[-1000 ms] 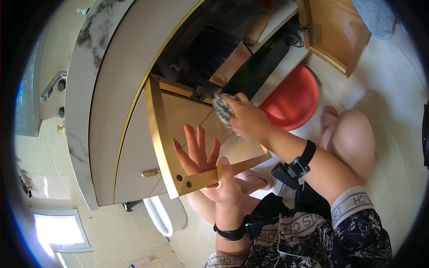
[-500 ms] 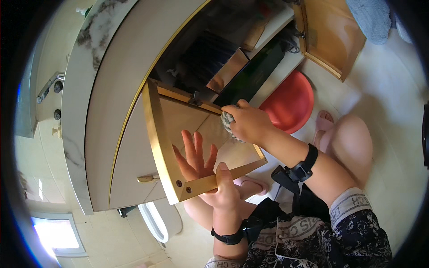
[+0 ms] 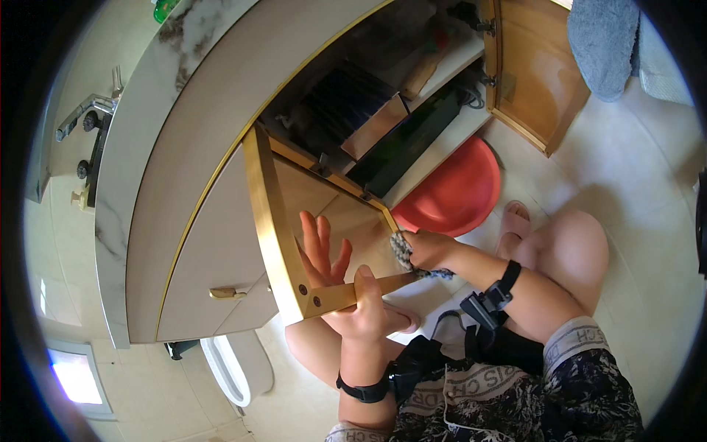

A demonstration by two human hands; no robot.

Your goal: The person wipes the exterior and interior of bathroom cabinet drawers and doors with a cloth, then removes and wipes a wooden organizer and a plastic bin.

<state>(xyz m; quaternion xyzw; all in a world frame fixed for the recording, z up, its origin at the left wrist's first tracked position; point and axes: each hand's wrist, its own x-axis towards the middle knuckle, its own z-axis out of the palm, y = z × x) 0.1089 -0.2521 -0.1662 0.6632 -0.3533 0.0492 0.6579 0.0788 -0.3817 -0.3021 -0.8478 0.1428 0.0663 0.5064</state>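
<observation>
A cabinet door (image 3: 269, 221) with a gold-coloured frame and a glossy inner panel stands swung out in front of me. My left hand (image 3: 361, 317) steadies it at the near frame edge, thumb on one side and fingers spread against the panel on the other. In my right hand (image 3: 431, 250) is a bunched grey-and-white cloth (image 3: 401, 250), pressed on the frame at the door's right corner. Part of the cloth hangs out below that hand, and my fingers partly hide the rest.
Behind the door, the cabinet holds a copper-coloured box (image 3: 375, 127) and a dark green panel (image 3: 405, 144). A red basin (image 3: 449, 191) sits on the floor beside it. Another open door (image 3: 534, 74) and a grey towel (image 3: 604, 51) are at upper right; a toilet (image 3: 236, 368) at lower left.
My right hand has moved the cloth right and nearer to me, from the panel's far side to the frame corner. My left hand keeps its hold on the door. The view has shifted slightly.
</observation>
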